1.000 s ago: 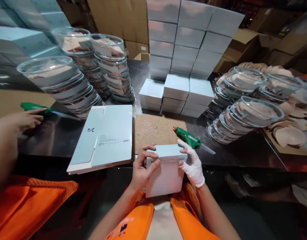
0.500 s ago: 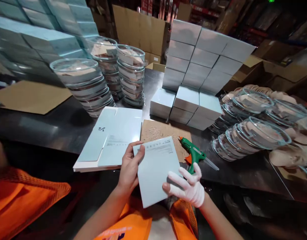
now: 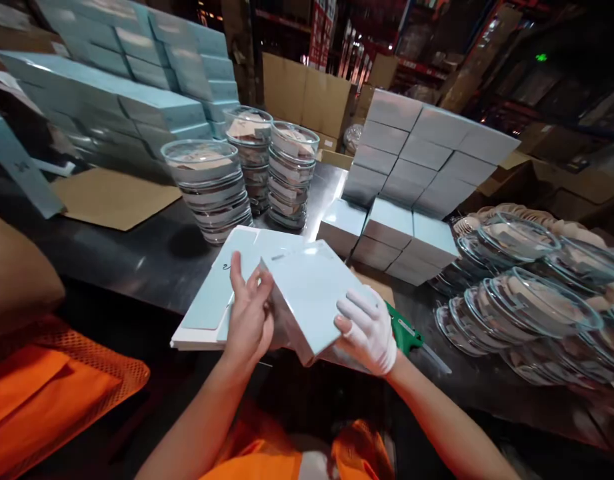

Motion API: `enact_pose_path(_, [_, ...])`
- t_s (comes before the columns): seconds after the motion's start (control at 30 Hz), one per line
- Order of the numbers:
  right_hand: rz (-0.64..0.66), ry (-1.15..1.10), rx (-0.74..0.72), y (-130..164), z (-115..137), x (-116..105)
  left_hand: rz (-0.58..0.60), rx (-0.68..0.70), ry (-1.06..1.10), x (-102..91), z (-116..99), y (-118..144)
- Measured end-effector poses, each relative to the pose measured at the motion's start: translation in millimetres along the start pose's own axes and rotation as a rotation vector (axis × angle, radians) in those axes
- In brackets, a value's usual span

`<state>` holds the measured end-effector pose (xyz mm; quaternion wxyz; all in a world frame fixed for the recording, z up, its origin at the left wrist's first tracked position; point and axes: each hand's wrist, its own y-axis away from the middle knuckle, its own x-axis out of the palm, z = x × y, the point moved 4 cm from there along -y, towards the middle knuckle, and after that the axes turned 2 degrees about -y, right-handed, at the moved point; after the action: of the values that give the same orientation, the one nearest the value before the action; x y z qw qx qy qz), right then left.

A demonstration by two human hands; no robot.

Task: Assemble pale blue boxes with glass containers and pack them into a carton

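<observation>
A pale blue cardboard box point(image 3: 311, 287), with its flat face up and a side wall showing on the left, is held tilted in front of me above the table's front edge. My bare left hand point(image 3: 249, 313) is at its left corner, thumb and a finger pinched by the edge, while another finger points up. Over the right edge wraps my white-gloved right hand point(image 3: 369, 330), thumb on the top face. Behind the left hand lies a stack of flat pale blue box blanks point(image 3: 204, 303). A green glue gun point(image 3: 404, 330) sits partly hidden behind the gloved hand.
Finished-looking box stacks stand at back right point(image 3: 407, 143) and back left point(image 3: 151, 113). Stacks of clear round containers rise at left point(image 3: 207, 193) and right point(image 3: 517, 313). A cardboard sheet point(image 3: 119, 197) lies on the dark table point(image 3: 181, 267). Beside me, at left, is a person's orange vest point(image 3: 61, 393).
The flat-looking blue piece now shows a side wall and has been lifted and turned. My gloved hand has gone from spread fingers to gripping its right edge. The view has shifted left.
</observation>
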<state>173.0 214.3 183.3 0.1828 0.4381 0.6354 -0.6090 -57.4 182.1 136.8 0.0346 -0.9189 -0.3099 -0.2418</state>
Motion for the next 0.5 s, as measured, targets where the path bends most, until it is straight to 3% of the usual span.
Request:
enact_pose_path(0.07, [0.003,0.065,0.062,-23.3,-28.9,6.3,0.001,0.167,-0.121,1.3,-6.8,0.4])
enact_pose_path(0.17, [0.073,0.203,0.28,-69.9,-92.3,26.8,-0.013,0.364,-0.271,-2.6,-15.8,11.3])
enact_pose_path(0.3, [0.239,0.337,0.58,-116.6,-170.4,64.3,-0.023,0.369,-0.427,-23.0,-16.4,24.5])
enact_pose_path(0.4, [0.275,0.35,0.66,-129.0,-196.2,85.7,-0.072,0.448,-0.664,-47.1,-23.7,22.9])
enact_pose_path(0.5, [0.309,0.337,0.698,-123.2,-196.6,97.1,-0.159,0.569,-1.001,-67.1,-41.2,8.9])
